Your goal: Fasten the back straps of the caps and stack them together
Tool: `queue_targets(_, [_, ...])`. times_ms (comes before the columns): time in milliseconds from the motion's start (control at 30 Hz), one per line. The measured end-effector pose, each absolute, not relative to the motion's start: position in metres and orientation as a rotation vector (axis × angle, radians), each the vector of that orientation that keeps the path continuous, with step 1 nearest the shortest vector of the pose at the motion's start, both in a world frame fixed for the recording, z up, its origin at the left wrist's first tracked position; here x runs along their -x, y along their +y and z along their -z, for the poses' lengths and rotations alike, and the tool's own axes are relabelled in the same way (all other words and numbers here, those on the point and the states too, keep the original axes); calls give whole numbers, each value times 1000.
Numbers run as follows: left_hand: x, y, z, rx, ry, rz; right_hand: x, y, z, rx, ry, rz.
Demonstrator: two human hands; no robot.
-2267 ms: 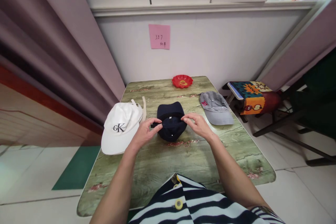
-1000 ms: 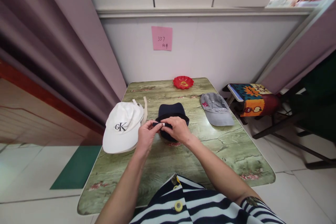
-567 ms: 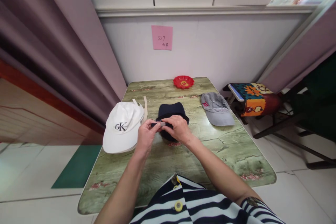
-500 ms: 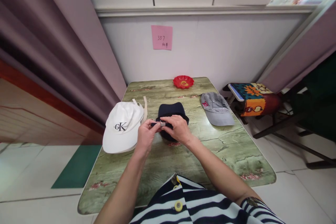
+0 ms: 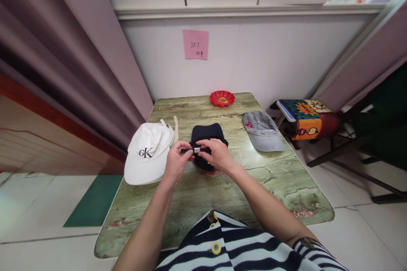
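Note:
A dark navy cap (image 5: 207,131) lies in the middle of the table, its brim toward the wall and its back strap toward me. The strap (image 5: 186,150) is black and carries a small silver buckle (image 5: 196,150). My left hand (image 5: 177,160) pinches the strap's left end between thumb and fingers. On the other side of the buckle, my right hand (image 5: 216,154) is closed on the strap, covering part of the cap. Close by on the left sits a white cap (image 5: 148,165) with black letters and a loose strap.
A grey cap (image 5: 263,135) rests at the table's right side, and a red scalloped dish (image 5: 222,98) stands at the far edge. The green table (image 5: 254,194) meets the wall, which bears a pink note (image 5: 196,45). Right of it is a cloth-covered stool (image 5: 307,118).
My left hand has shifted slightly left along the strap, so more of the strap and buckle shows between my hands. The caps and dish have stayed in place.

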State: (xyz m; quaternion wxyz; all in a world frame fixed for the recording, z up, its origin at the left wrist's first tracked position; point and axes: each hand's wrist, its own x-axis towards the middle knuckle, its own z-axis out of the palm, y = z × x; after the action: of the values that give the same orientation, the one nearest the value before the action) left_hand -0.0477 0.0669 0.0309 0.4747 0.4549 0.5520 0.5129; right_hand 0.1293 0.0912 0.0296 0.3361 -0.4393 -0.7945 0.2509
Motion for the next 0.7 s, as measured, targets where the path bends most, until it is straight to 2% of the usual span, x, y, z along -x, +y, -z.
queue_targets(200, [56,73,-37,-1479,1341,-1001,-133,92,-35,1160,-2058,-630])
queue_targets(700, [61,80,-38,-1562,1313,-986,-133,91,-37,1160,-2047,-704])
